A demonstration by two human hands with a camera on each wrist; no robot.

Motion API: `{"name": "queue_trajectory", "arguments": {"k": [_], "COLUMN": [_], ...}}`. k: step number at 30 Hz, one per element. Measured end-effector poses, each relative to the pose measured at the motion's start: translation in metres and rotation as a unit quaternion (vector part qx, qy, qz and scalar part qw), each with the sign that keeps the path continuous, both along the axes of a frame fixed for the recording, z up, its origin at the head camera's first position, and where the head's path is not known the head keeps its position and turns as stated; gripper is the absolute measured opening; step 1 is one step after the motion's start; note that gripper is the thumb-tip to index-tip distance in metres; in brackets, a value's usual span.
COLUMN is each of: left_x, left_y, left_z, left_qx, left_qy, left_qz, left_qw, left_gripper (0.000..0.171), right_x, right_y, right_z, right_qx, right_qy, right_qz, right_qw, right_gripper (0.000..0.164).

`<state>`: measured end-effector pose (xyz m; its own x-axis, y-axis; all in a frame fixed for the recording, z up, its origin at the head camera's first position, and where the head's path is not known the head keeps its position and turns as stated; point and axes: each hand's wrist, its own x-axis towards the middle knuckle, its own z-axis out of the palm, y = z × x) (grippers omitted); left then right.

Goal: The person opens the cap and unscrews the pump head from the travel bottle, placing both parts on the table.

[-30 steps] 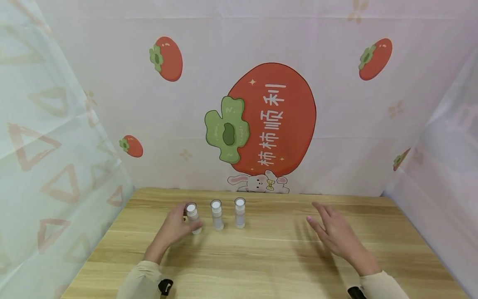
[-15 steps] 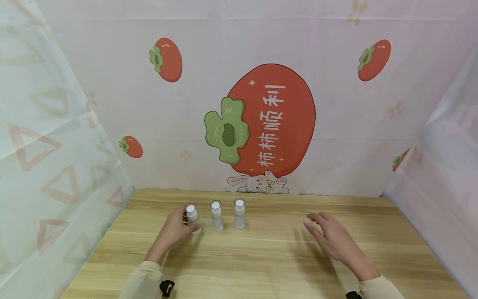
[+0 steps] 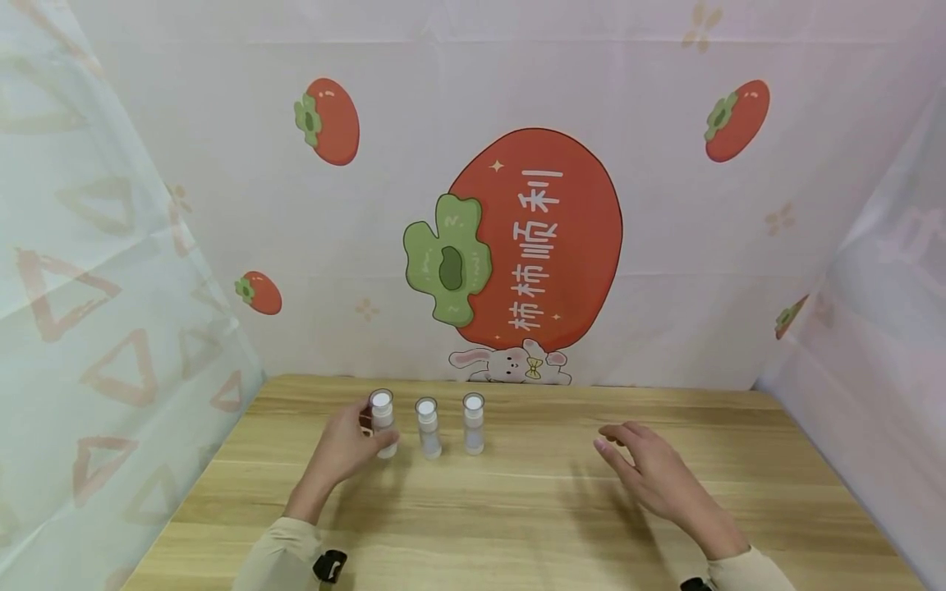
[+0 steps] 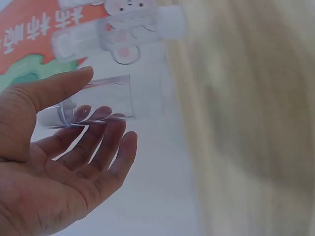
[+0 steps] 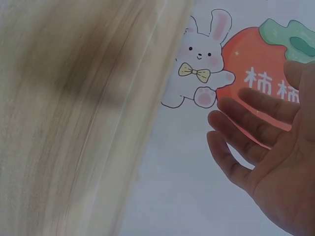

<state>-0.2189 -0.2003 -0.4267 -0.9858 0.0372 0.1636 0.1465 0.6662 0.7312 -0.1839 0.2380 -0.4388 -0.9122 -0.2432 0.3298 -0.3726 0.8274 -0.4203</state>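
Observation:
Three slim clear bottles with white tops and white bases stand in a row toward the back left of the table. My left hand (image 3: 346, 447) grips the leftmost bottle (image 3: 383, 420) between thumb and fingers. In the left wrist view, the see-through wall of that bottle (image 4: 110, 96) shows between the thumb and curled fingers. Just right of it is the middle bottle (image 3: 429, 428), and beyond that the right bottle (image 3: 474, 423); neither is touched. My right hand (image 3: 658, 472) hovers over the right part of the table, its fingers loosely bent and holding nothing.
The wooden table (image 3: 502, 517) meets a white cloth backdrop (image 3: 665, 246) printed with red fruit and a rabbit. Cloth walls also close off the left and right sides. Both forearms reach in from the front edge.
The leftmost bottle has risen slightly and become more upright in my left hand. My right hand has shifted a little left, its fingers more bent. The other two bottles stay put.

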Motion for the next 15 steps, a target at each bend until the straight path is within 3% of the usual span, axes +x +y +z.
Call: {"name": "queue_trajectory", "arguments": {"k": [8,15], "left_x": [0.008,0.016], "left_y": [0.012,0.035], "left_z": [0.023,0.039], "left_qx": [0.016,0.051], "left_qy": [0.042,0.077], "left_qz": [-0.015,-0.035], "left_qw": [0.9989,0.9951], "left_gripper": [0.036,0.037], "right_x": [0.003,0.007], "right_y": [-0.007,-0.013], "right_z": [0.005,0.009], "right_qx": [-0.010,-0.027], "right_qy": [-0.018,-0.017], "right_qz": [0.010,0.025], "right_qw": [1.000,0.999], "right_gripper": [0.041,0.042]}}
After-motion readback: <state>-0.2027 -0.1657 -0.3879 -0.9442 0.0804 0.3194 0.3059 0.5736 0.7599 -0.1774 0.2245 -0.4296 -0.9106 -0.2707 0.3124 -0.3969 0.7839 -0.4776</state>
